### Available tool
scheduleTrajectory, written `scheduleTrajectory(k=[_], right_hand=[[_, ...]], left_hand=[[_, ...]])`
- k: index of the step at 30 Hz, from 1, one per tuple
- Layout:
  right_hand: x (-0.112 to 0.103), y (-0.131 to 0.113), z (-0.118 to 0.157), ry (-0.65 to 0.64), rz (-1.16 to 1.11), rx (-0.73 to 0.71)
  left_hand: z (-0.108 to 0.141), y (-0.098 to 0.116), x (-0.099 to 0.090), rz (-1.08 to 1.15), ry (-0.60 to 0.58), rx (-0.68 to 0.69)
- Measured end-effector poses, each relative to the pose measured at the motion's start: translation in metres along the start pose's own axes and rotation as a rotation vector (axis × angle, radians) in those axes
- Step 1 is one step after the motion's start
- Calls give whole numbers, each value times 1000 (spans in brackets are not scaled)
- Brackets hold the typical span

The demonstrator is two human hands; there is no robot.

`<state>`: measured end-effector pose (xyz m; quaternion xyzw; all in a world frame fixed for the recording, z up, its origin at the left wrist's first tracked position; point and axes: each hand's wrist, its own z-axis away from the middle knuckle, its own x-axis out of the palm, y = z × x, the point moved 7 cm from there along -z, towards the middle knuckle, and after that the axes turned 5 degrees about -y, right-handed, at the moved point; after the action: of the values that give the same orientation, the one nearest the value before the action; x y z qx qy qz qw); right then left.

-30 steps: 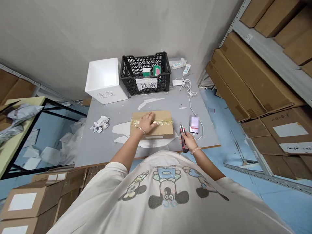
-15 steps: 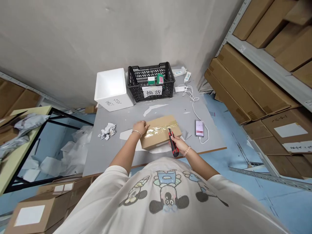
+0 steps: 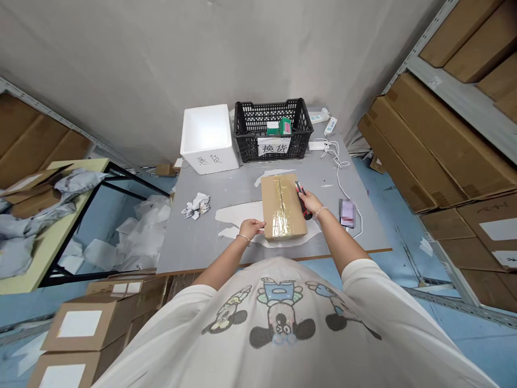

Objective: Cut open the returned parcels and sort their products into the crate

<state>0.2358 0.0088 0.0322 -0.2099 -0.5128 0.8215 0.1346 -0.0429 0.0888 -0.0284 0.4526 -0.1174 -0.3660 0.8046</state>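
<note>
Head cam: L hand (image 3: pixel 252 229) open, fingers resting on near-left edge of taped cardboard box (image 3: pixel 283 207), box lying lengthwise on grey tabletop (image 3: pixel 189 248). R hand (image 3: pixel 309 202) curled shut round red-black utility knife (image 3: pixel 302 195), just beside box's right edge. Further right, phone (image 3: pixel 347 213) w/ white cable (image 3: pixel 347 186); left, crumpled paper (image 3: pixel 196 206). At far edge, black plastic crate (image 3: pixel 246 129) holding small boxes, white foam box (image 3: pixel 208 140) touching its left side.
</note>
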Motion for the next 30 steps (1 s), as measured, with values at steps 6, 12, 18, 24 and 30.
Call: scheduleTrajectory(k=[6,12,18,24,30], right_hand=[[-38,-3,21,177,154,35],[-19,42,106,63,94,79],[44,67,146,-139,47,26],[52,57,141,-94,6,1],[43,66,140,18,-259,150]], left_hand=[[-16,5,-21,-18,74,-9],[-58,84,-57,-286,234,167],[-105,172,-36,-734,302,271],[-134,185,0,-950,170,333],[-138,167,4,-1022,14,275]])
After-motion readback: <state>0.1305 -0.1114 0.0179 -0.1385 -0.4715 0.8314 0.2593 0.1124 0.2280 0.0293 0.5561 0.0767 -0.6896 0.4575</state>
